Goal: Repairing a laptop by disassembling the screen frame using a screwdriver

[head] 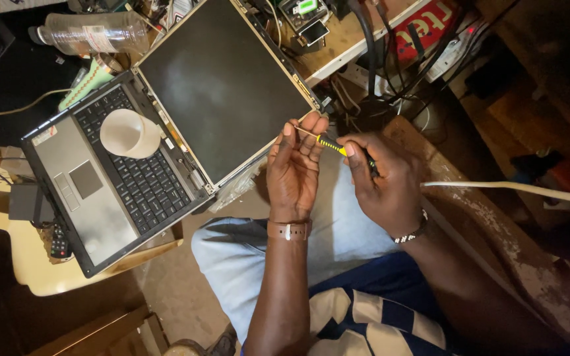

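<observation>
My right hand (384,178) grips a small screwdriver (330,143) with a yellow-and-black handle, its thin metal shaft pointing left. My left hand (294,168) is raised beside it, with fingertips pinching the tip of the shaft. Both hands hover over my lap, just right of an opened grey laptop (110,198) whose dark screen panel (222,86) lies tilted back out of its bezel. A white plastic cup (128,133) lies on the laptop's keyboard.
The laptop rests on a cream plastic chair (34,264). A clear plastic bottle (94,33) lies at the top left. Tangled black cables (390,72) and circuit boards crowd the wooden bench behind. A white cable (516,189) runs off right.
</observation>
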